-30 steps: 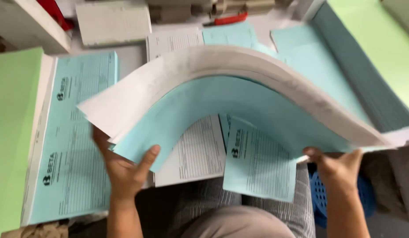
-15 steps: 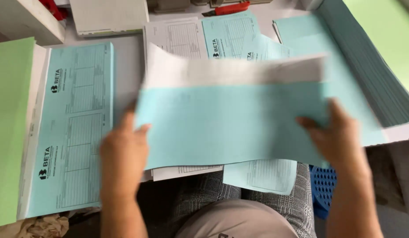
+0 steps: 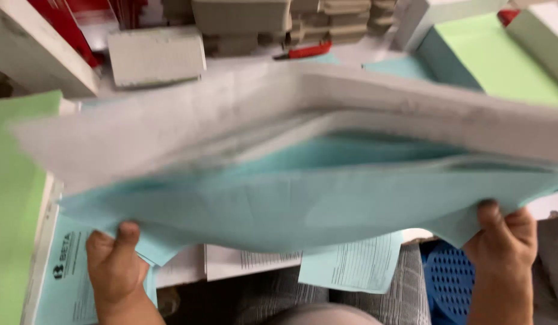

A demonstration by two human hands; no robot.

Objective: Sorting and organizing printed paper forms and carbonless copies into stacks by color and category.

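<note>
A thick stack of paper sheets [image 3: 303,180], white on top and light blue beneath, is held up across the middle of the view, bowed and blurred. My left hand [image 3: 113,262] grips its lower left corner from below, thumb on the blue sheets. At the lower right corner my right hand [image 3: 502,235] pinches the blue sheets. The stack hides most of the desk behind it.
A blue printed form [image 3: 68,289] and a green sheet pile [image 3: 14,210] lie at left. Loose white and blue forms [image 3: 351,265] hang over the desk's near edge. Green sheets [image 3: 496,60] lie at upper right, grey boxes [image 3: 155,57] at the back, a blue perforated stool [image 3: 447,283] below.
The stack, held flat and facing me half a second ago, is now lifted and bowed edge-on again. Both hands moved to its lower corners, and the camera has come closer.
</note>
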